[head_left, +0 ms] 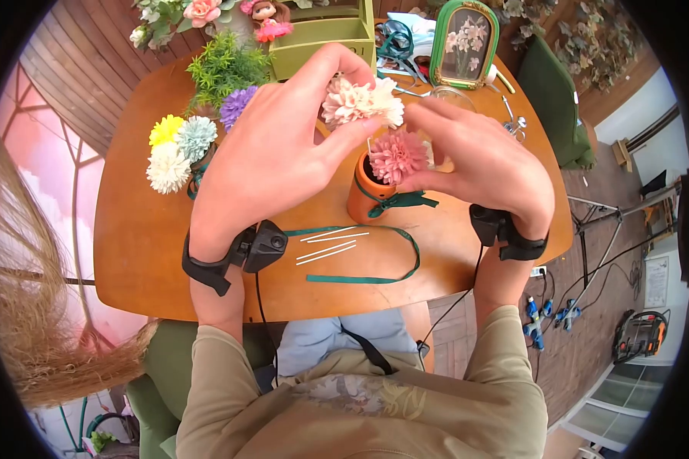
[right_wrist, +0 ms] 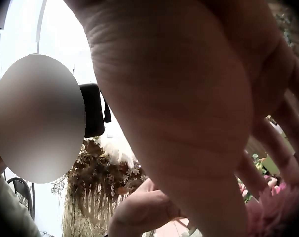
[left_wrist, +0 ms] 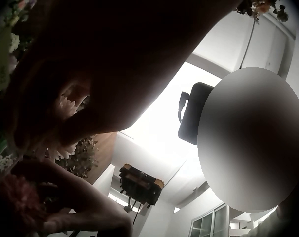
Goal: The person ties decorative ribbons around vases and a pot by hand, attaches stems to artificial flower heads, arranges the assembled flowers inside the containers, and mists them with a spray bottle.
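My left hand [head_left: 275,145] holds a cream, pink-tinged flower [head_left: 352,101] between thumb and curled fingers, above the pot. A paler bloom [head_left: 388,103] sits against it on the right. My right hand [head_left: 482,149] curls around the right side of a dusty pink flower [head_left: 398,156], thumb at its lower edge and fingers above. This flower overlaps the rim of a small orange pot [head_left: 365,200] tied with a dark green ribbon bow [head_left: 398,200]. In the left wrist view the pink flower [left_wrist: 21,200] appears beside the right thumb; its stem is hidden.
White sticks [head_left: 329,249] and a loose green ribbon [head_left: 360,278] lie on the wooden table [head_left: 145,260]. Yellow, blue and cream flowers [head_left: 168,167] stand left, near a green plant [head_left: 226,73]. A green wooden box [head_left: 321,38], framed picture [head_left: 465,46] and scissors [head_left: 515,126] are farther back.
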`<action>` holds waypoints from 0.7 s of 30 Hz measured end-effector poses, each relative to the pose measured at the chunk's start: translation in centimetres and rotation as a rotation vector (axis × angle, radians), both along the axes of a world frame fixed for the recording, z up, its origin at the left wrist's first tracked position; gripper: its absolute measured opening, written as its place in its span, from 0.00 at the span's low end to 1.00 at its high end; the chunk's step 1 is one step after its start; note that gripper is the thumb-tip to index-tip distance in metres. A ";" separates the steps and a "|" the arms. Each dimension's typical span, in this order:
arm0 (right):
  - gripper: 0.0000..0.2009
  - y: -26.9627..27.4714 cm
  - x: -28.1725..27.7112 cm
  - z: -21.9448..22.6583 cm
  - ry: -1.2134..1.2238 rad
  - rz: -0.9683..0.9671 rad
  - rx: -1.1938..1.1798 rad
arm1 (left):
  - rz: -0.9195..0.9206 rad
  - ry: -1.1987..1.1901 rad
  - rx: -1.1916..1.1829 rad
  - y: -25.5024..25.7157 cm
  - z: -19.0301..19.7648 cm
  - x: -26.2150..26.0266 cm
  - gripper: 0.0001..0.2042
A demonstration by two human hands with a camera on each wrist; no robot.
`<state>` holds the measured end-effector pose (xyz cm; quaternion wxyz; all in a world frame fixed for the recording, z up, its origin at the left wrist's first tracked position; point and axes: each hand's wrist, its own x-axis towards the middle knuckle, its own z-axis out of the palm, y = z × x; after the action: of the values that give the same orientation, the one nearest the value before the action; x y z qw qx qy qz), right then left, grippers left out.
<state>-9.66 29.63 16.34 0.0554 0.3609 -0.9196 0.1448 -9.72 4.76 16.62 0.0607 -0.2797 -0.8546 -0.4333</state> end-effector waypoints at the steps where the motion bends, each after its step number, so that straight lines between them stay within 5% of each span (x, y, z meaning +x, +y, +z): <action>1: 0.21 -0.3 -0.2 -0.2 -0.038 -0.014 0.046 | -0.003 -0.009 -0.025 -0.1 0.1 0.0 0.16; 9: 0.20 1.2 -1.8 -1.0 -0.038 -0.096 -0.032 | -0.029 0.081 -0.227 0.3 -0.9 -0.1 0.18; 11: 0.20 0.9 -1.6 -0.6 -0.033 -0.093 -0.029 | -0.100 0.239 -0.321 0.5 -2.1 -0.5 0.22; 14: 0.18 0.2 -1.0 0.2 -0.164 -0.112 -0.060 | -0.092 0.159 -0.491 0.4 -1.7 0.2 0.28; 19: 0.18 0.9 -1.1 0.2 0.220 -0.091 -0.253 | -0.054 0.136 -0.508 1.5 -2.3 0.3 0.37; 21: 0.16 0.8 0.0 1.5 0.197 -0.183 -0.312 | -0.064 0.162 -0.512 1.9 -3.5 0.1 0.39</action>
<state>-9.69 30.43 17.82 0.2134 0.2753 -0.9052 0.2437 -9.64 6.70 13.15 0.0423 -0.3464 -0.9195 -0.1808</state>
